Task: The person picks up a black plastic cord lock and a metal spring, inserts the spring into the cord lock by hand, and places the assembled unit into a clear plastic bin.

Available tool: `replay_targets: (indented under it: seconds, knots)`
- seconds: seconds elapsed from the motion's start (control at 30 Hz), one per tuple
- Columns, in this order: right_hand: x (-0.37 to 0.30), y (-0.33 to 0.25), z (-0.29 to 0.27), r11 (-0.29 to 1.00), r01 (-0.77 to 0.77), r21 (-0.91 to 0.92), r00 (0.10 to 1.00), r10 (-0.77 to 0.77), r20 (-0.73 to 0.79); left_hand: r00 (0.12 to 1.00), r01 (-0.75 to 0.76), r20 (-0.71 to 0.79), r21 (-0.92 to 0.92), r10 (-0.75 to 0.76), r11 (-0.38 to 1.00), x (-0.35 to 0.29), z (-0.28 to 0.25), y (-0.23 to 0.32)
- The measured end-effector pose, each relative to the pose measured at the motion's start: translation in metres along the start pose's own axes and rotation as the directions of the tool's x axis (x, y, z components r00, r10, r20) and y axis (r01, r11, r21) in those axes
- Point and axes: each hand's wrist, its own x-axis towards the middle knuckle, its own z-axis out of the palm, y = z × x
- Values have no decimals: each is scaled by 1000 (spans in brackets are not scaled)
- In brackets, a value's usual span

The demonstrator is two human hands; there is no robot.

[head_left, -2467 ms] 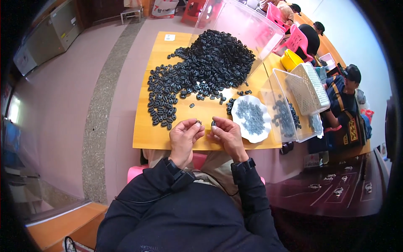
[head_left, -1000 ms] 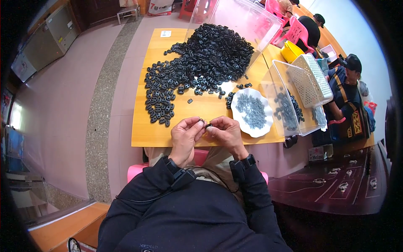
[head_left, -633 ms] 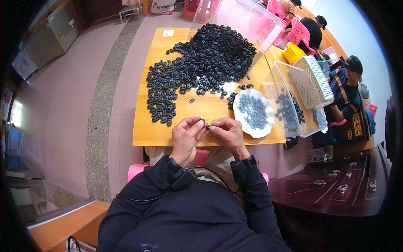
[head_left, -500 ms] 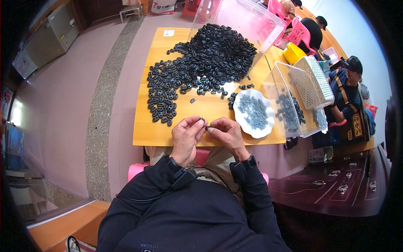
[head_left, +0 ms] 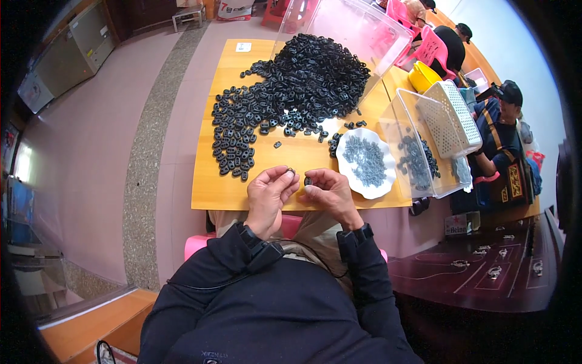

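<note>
My left hand (head_left: 267,193) is closed in a pinch near the table's front edge, with a small dark piece (head_left: 291,170) at its fingertips, partly hidden by the thumb. Just right of it, my right hand (head_left: 330,193) grips a small black oval piece with two holes (head_left: 307,181) between thumb and fingers. The two hands are a little apart. Beyond them a big heap of similar black pieces (head_left: 315,73) spreads over the wooden table (head_left: 285,194). Beside my right hand stands a white wavy-rimmed plate (head_left: 368,192) holding many small greyish translucent parts (head_left: 367,161).
A clear box (head_left: 403,100) with black and grey pieces stands at the table's right, beside a white perforated basket (head_left: 451,121) and a yellow bowl (head_left: 424,77). A large clear bin (head_left: 370,30) lies behind the heap. Another person (head_left: 500,130) sits at the right.
My right hand has drawn slightly away from the left, and the black oval piece in it has turned so its holed face shows. My left hand stays nearly in place.
</note>
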Motion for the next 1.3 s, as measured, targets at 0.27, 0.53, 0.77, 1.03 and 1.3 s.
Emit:
replay_targets:
  seconds: [0.27,0.53,0.77,1.03,1.3]
  knots:
    - [0,0,-2,999,-22,-31,999,21,-48,999,52,8,76,-52,996,0,-1,0]
    - [1,1,-3,999,29,-26,994,-31,-101,997,77,18,98,-79,992,-1,0,2]
    - [2,3,-5,999,5,52,995,0,-100,994,95,35,139,-101,986,-2,2,3]
    - [2,4,-9,999,10,49,998,-7,-56,994,102,31,167,-109,981,-2,1,2]
    - [1,5,-9,1000,3,-13,999,-4,-39,993,110,28,181,-117,977,-2,2,2]
